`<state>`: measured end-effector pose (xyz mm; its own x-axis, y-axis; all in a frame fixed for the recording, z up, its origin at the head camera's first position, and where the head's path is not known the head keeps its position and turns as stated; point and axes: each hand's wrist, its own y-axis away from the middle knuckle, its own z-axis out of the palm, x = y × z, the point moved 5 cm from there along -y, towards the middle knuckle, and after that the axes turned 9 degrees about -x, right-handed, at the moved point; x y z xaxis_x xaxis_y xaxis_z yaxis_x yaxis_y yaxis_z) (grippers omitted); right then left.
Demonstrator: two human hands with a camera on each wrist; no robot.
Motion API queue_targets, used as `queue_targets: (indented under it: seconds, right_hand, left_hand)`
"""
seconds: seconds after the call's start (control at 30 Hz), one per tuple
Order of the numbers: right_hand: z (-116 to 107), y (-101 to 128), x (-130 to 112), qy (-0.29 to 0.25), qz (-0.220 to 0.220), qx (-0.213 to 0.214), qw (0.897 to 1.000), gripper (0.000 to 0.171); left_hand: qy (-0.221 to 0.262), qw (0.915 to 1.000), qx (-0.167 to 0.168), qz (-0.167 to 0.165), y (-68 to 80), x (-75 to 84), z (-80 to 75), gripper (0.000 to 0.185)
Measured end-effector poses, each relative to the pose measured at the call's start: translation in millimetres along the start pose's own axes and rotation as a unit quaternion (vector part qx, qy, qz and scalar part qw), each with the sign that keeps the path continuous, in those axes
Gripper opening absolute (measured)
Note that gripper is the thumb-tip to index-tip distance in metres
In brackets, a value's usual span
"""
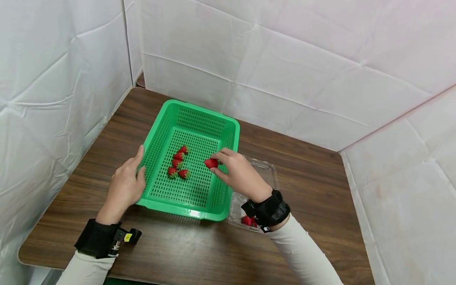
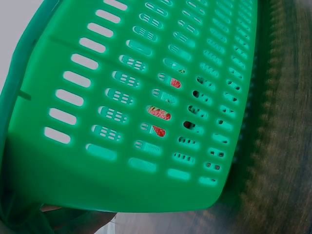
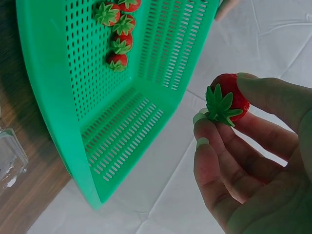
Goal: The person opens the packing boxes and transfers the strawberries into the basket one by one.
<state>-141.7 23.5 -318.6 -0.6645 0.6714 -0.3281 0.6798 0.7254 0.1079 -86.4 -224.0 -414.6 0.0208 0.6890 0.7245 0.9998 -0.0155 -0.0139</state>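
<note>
In the head view my right hand [image 1: 238,170] pinches a red strawberry [image 1: 211,163] between thumb and fingers, above the right part of a green plastic basket [image 1: 192,107]. The right wrist view shows that strawberry [image 3: 229,100] with its green leaf cap turned to the camera. My left hand [image 1: 126,182] grips the basket's left rim. Seen from the left wrist, the slotted basket wall [image 2: 73,161] covers most of the hand. Several strawberries [image 1: 177,156] lie in a loose cluster on the basket floor, left of centre.
A clear plastic box [image 1: 268,168] stands right of the basket, partly under my right forearm. Red strawberries [image 1: 248,221] show at its near end. The brown wooden table [image 1: 306,170] is bordered by white sheeting [image 1: 285,99] at the back and sides.
</note>
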Motion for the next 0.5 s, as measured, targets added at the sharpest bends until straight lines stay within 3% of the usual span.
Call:
queue_targets:
  seconds: [0.23,0.5]
  right_hand:
    - [3,-14,1,-0.002,0.012,-0.022,1.000,0.025]
    - [6,-36,2,0.028,-0.006,-0.042,0.999,0.023]
  left_hand:
    - [-0.002,1.0000,0.003,0.000,-0.3,-0.3,0.2,0.061]
    - [-0.003,1.0000,0.007,0.002,0.0,0.4,0.9,0.061]
